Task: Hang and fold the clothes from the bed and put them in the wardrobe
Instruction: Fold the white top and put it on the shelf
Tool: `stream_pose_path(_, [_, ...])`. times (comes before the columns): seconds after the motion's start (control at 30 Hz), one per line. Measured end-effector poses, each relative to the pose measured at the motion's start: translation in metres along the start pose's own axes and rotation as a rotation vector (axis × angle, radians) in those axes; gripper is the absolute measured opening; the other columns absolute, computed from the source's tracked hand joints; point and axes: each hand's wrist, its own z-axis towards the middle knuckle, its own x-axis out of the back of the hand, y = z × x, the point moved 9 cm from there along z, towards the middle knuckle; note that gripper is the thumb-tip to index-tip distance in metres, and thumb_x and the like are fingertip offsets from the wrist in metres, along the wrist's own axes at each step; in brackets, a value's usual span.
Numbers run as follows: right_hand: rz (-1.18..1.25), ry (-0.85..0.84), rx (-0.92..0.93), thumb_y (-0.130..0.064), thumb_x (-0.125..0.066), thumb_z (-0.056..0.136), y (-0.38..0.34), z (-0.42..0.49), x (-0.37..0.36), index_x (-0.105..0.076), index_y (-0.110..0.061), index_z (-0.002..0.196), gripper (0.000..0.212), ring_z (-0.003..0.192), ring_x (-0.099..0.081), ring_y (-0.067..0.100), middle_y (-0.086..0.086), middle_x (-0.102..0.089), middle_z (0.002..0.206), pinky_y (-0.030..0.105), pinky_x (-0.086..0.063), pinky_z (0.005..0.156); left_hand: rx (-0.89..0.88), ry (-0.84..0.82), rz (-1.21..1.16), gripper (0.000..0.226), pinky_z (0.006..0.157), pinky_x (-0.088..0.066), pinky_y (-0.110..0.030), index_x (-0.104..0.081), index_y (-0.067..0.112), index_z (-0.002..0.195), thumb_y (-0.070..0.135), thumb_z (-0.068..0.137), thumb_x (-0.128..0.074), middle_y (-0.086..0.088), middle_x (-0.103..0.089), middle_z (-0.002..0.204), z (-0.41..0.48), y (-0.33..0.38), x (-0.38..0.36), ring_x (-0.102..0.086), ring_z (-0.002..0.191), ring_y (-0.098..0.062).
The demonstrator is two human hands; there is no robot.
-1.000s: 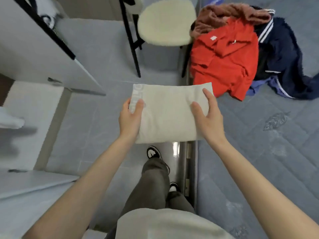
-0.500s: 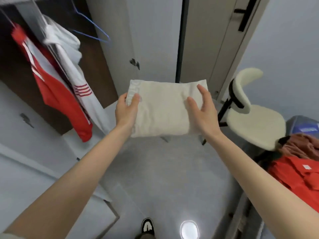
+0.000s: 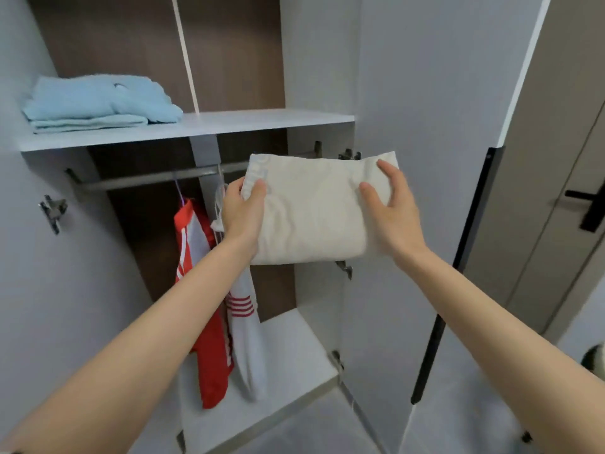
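Observation:
A folded cream garment [image 3: 307, 211] is held in the air in front of the open wardrobe, just below its shelf [image 3: 255, 123]. My left hand [image 3: 244, 215] grips the garment's left edge, thumb on top. My right hand [image 3: 391, 211] holds its right edge, thumb on top and fingers spread over the corner. A folded light-blue garment [image 3: 98, 101] lies on the shelf at the left. Under the shelf, a red garment [image 3: 204, 309] and a white one with red stripes [image 3: 245, 326] hang from the rail [image 3: 140, 181].
The wardrobe's right door [image 3: 425, 158] stands open beside my right arm. Its left door [image 3: 36, 257] is open at the left. The wardrobe floor [image 3: 288, 362] lies below the hanging clothes. A room door with a black handle [image 3: 586, 208] is at the far right.
I have turned from the bed towards the wardrobe, carrying the folded cream garment in both hands. It is now raised close to the shelf. The bed's clothes and the chair have left the view.

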Motion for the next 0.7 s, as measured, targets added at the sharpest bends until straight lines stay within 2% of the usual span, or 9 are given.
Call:
stream_pose_path(0.1, [0.051, -0.04, 0.059, -0.039, -0.054, 0.094, -0.006, 0.058, -0.022, -0.04, -0.035, 0.14, 0.049, 0.122, -0.043, 0.002, -0.023, -0.044, 0.139, 0.02, -0.031, 0.099, -0.042, 0.094, -0.001, 0.024, 0.078, -0.047, -0.027, -0.055, 0.021, 0.117, 0.029, 0.094, -0.052, 0.006, -0.06, 0.105, 0.044, 0.016, -0.004, -0.058, 0.098, -0.013])
stream_pose_path(0.27, [0.102, -0.092, 0.126, -0.036, -0.055, 0.093, -0.019, 0.139, -0.064, -0.045, -0.034, 0.138, 0.046, 0.126, -0.044, 0.01, -0.015, -0.049, 0.139, 0.022, -0.031, 0.101, -0.1, 0.246, 0.031, 0.02, 0.075, -0.044, -0.025, -0.059, 0.018, 0.11, 0.026, 0.093, -0.054, 0.005, -0.062, 0.099, 0.108, 0.044, 0.003, -0.057, 0.093, -0.013])
stream_pose_path(0.37, [0.156, -0.146, 0.153, -0.035, -0.055, 0.093, -0.03, 0.184, -0.098, -0.046, -0.033, 0.137, 0.045, 0.126, -0.044, 0.01, -0.014, -0.049, 0.138, 0.019, -0.03, 0.097, -0.114, 0.317, 0.066, 0.002, 0.082, -0.046, -0.03, -0.056, 0.027, 0.092, 0.028, 0.091, -0.055, 0.01, -0.058, 0.089, 0.148, 0.061, 0.012, -0.056, 0.091, -0.015])
stream_pose_path(0.43, [0.18, -0.164, 0.188, -0.034, -0.055, 0.094, -0.038, 0.214, -0.122, -0.046, -0.031, 0.136, 0.044, 0.125, -0.043, 0.008, -0.014, -0.049, 0.139, 0.017, -0.029, 0.096, -0.126, 0.335, 0.069, 0.004, 0.079, -0.047, -0.03, -0.056, 0.026, 0.087, 0.028, 0.091, -0.055, 0.009, -0.058, 0.087, 0.18, 0.07, 0.018, -0.057, 0.089, -0.016])
stream_pose_path(0.5, [0.202, -0.185, 0.209, -0.035, -0.055, 0.094, -0.043, 0.244, -0.149, -0.046, -0.032, 0.136, 0.044, 0.123, -0.043, 0.006, -0.015, -0.048, 0.138, 0.019, -0.029, 0.095, -0.138, 0.345, 0.08, 0.008, 0.068, -0.045, -0.027, -0.057, 0.02, 0.095, 0.027, 0.092, -0.055, 0.007, -0.058, 0.086, 0.215, 0.078, 0.022, -0.056, 0.084, -0.016])
stream_pose_path(0.6, [0.208, -0.205, 0.248, -0.036, -0.055, 0.093, -0.05, 0.289, -0.19, -0.045, -0.031, 0.137, 0.045, 0.116, -0.041, 0.004, -0.013, -0.047, 0.139, 0.021, -0.029, 0.094, -0.159, 0.334, 0.12, 0.014, 0.064, -0.04, -0.024, -0.055, 0.017, 0.104, 0.025, 0.092, -0.055, 0.008, -0.057, 0.085, 0.271, 0.087, 0.03, -0.053, 0.08, -0.013])
stream_pose_path(0.7, [0.191, -0.208, 0.251, -0.036, -0.056, 0.093, -0.051, 0.331, -0.233, -0.045, -0.03, 0.137, 0.046, 0.123, -0.043, 0.01, -0.011, -0.047, 0.14, 0.023, -0.031, 0.097, -0.173, 0.3, 0.162, 0.022, 0.058, -0.039, -0.02, -0.056, 0.016, 0.114, 0.024, 0.093, -0.054, 0.006, -0.058, 0.092, 0.33, 0.093, 0.035, -0.054, 0.076, -0.009])
